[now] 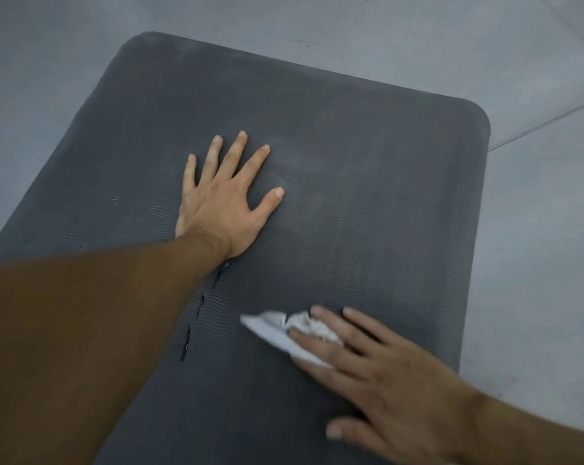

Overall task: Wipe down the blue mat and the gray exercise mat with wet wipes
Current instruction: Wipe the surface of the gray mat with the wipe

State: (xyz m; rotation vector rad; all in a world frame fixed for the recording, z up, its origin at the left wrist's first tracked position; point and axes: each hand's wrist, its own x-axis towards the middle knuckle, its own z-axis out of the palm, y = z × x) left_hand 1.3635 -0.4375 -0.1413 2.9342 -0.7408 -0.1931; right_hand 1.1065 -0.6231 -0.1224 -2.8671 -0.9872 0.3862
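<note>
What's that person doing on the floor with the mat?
A person is wiping the gray exercise mat, which lies flat on the floor. The left hand rests spread out on the mat, probably to steady it. The right hand presses a crumpled white wet wipe onto the mat with straight fingers, nearer the camera. The blue mat is not in view.

Counts: 1 mat point(351, 179), 1 wipe point(274, 330), 2 hands: left hand point(222, 203), right hand point(384, 370). About 4 slits point(187, 337) in mat, row.
</note>
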